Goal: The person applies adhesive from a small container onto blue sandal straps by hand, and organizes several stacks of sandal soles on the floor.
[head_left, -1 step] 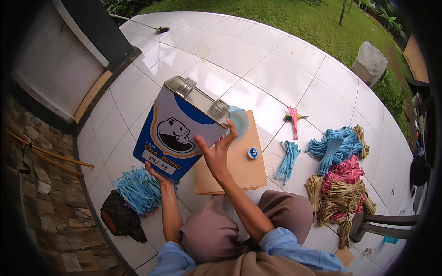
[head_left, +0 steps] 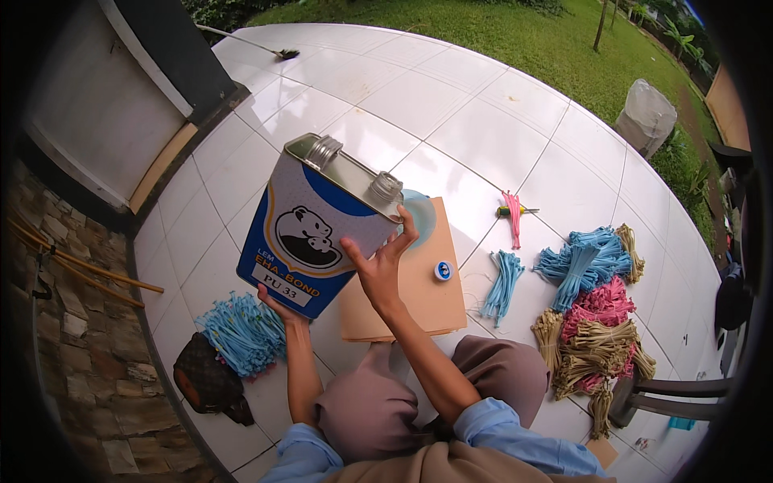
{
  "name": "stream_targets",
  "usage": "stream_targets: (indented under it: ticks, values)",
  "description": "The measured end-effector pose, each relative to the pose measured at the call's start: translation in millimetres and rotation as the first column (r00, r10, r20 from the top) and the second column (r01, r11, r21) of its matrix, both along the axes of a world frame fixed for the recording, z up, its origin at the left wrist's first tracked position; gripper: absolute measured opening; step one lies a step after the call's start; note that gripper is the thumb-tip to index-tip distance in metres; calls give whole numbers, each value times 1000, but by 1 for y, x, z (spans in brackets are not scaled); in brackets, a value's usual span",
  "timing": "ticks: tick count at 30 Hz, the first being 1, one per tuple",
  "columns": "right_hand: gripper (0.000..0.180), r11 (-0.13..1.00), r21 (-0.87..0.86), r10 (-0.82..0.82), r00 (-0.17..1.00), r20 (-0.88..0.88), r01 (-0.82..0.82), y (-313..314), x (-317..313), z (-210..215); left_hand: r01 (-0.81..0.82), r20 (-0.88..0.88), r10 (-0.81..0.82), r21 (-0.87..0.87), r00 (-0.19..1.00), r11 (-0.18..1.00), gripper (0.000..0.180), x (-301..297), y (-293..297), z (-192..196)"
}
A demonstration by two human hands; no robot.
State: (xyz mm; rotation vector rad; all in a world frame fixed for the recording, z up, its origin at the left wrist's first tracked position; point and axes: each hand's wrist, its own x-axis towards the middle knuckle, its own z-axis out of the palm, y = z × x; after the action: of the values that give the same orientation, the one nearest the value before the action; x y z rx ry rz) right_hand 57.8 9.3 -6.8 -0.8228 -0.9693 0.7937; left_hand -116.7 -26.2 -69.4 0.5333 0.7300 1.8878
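Can (head_left: 310, 229) partly hides bowl (head_left: 422, 222) — 1 cap (head_left: 444, 270) on tan board (head_left: 439, 310).

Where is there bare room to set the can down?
Widest: the white tiles beyond the can, between the broom and the pink bundle. Smaller: the cardboard just nearer than the round cap. Crowded: the right, with its pile of bundles, and the left, where a blue bundle lies beside a brown patterned item.

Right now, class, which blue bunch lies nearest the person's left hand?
The near blue bunch beside the brown bag, left of the cardboard; the other blue bunches lie on the cardboard's right.
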Motion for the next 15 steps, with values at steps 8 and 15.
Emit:
stream_targets:
  ticks: [8,15]
  values:
    - [107,962,138,249,963,-104,-234,2,5,86,104,189,-132,151,973,983,75,26,-5,12]
    - [97,896,422,95,987,131,-142,-6,6,127,374,104,-382,85,918,923,58,17,-9,-1]
